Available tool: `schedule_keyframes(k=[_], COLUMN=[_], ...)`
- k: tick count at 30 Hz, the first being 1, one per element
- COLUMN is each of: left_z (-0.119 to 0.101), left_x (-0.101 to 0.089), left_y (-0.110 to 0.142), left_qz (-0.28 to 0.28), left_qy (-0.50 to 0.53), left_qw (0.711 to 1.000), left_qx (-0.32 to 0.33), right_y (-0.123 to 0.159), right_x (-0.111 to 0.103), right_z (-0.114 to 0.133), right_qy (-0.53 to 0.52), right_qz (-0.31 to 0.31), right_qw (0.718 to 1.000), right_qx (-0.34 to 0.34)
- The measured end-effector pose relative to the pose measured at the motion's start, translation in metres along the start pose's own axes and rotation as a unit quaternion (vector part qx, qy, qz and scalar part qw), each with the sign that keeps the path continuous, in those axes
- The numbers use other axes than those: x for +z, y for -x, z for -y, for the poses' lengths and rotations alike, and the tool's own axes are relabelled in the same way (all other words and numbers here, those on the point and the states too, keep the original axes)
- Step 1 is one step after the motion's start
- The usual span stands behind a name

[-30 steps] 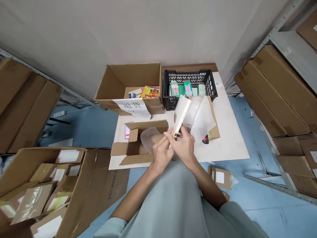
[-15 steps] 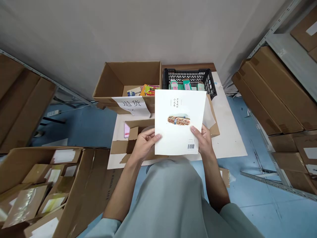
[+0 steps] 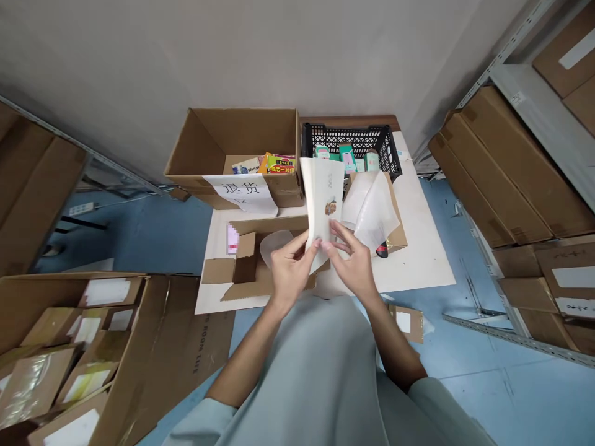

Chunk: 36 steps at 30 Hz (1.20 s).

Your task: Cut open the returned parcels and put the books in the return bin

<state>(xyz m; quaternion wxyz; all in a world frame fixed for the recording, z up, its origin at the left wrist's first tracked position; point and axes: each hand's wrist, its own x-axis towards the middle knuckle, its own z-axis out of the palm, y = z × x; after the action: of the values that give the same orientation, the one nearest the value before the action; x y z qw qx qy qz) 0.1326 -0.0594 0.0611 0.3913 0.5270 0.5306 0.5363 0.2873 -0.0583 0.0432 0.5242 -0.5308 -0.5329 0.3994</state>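
Note:
A thin white book (image 3: pixel 323 198) with a small picture on its cover stands nearly edge-on in front of me. My left hand (image 3: pixel 290 272) pinches its lower edge from the left. My right hand (image 3: pixel 356 263) grips the same edge from the right, fingers closed on it. Behind the book a clear plastic bag (image 3: pixel 374 207) lies on a brown parcel (image 3: pixel 397 232). Below my hands an opened flat cardboard box (image 3: pixel 246 266) sits on the white board (image 3: pixel 427 260).
An open carton (image 3: pixel 232 139) with a paper sign and colourful packets stands at the back, beside a black crate (image 3: pixel 348 139) of green boxes. A large carton of wrapped parcels (image 3: pixel 69 347) is at my left. Shelves with cartons (image 3: pixel 511 173) line the right.
The book was edge-on, then held flat with its back cover facing me, and is now turned nearly edge-on again with both hands together at its lower edge.

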Motion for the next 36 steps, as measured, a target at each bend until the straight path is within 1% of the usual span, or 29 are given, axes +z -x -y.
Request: schedule_keyframes(k=[2,4,6,7,8,9,10,12,13,15,16,17,18,22,26,29,30,31,33,34,35,36], left_z=[0.006,0.012,0.017,0.019,0.021,0.023,0.025,0.027,0.028,0.028,0.027,0.025,0.023,0.016,0.015,0.016,0.016,0.015,0.013,0.012,0.011,0.009], left_x=[0.013,0.022,0.022,0.018,0.012,0.004,-0.006,-0.027,-0.038,-0.053,-0.058,-0.06,-0.061,-0.056,-0.052,-0.052,-0.052,-0.051,-0.046,-0.042,-0.037,-0.03], left_y=[0.01,0.018,0.02,0.017,0.012,0.005,-0.003,-0.021,-0.029,-0.04,-0.043,-0.044,-0.043,-0.037,-0.036,-0.037,-0.036,-0.035,-0.032,-0.03,-0.027,-0.023], left_qz=[0.01,0.021,0.059,0.082,0.095,0.093,0.071,0.0,-0.001,0.049,0.069,0.08,0.079,0.054,0.062,0.062,0.058,0.05,0.022,0.004,-0.016,-0.034], left_qy=[-0.031,-0.059,-0.072,-0.068,-0.057,-0.043,-0.027,-0.002,0.026,0.086,0.109,0.123,0.129,0.13,0.135,0.132,0.129,0.125,0.108,0.098,0.089,0.083], left_qw=[0.998,0.994,0.99,0.989,0.99,0.992,0.996,1.0,0.998,0.985,0.977,0.972,0.97,0.976,0.976,0.977,0.979,0.981,0.988,0.99,0.993,0.994], left_qx=[0.052,0.094,0.107,0.101,0.088,0.07,0.045,-0.014,-0.056,-0.142,-0.17,-0.185,-0.189,-0.169,-0.16,-0.152,-0.146,-0.138,-0.112,-0.097,-0.081,-0.067], right_y=[0.005,0.004,-0.001,-0.005,-0.009,-0.013,-0.016,-0.021,-0.022,-0.022,-0.022,-0.022,-0.022,-0.025,-0.03,-0.035,-0.036,-0.037,-0.036,-0.034,-0.03,-0.026], right_x=[0.011,0.016,0.011,0.006,-0.001,-0.009,-0.018,-0.032,-0.037,-0.042,-0.042,-0.042,-0.041,-0.04,-0.044,-0.048,-0.049,-0.049,-0.047,-0.043,-0.038,-0.032], right_z=[0.004,0.006,0.004,0.003,0.001,-0.001,-0.003,-0.006,-0.008,-0.011,-0.013,-0.014,-0.015,-0.017,-0.017,-0.02,-0.021,-0.022,-0.021,-0.019,-0.016,-0.012], right_qy=[-0.005,-0.005,-0.02,-0.036,-0.056,-0.078,-0.103,-0.155,-0.178,-0.214,-0.226,-0.233,-0.236,-0.221,-0.215,-0.187,-0.167,-0.139,-0.071,-0.042,-0.025,-0.024], right_qz=[-0.006,-0.032,-0.058,-0.067,-0.068,-0.062,-0.047,-0.012,0.003,0.023,0.031,0.039,0.047,0.063,0.058,0.062,0.053,0.03,-0.049,-0.086,-0.103,-0.094], right_qw=[1.0,0.999,0.998,0.997,0.996,0.995,0.993,0.985,0.98,0.971,0.967,0.965,0.963,0.963,0.964,0.97,0.975,0.982,0.992,0.993,0.992,0.993], right_qx=[0.015,0.032,0.033,0.028,0.027,0.032,0.043,0.077,0.091,0.108,0.113,0.118,0.123,0.142,0.144,0.141,0.136,0.124,0.09,0.074,0.063,0.061])
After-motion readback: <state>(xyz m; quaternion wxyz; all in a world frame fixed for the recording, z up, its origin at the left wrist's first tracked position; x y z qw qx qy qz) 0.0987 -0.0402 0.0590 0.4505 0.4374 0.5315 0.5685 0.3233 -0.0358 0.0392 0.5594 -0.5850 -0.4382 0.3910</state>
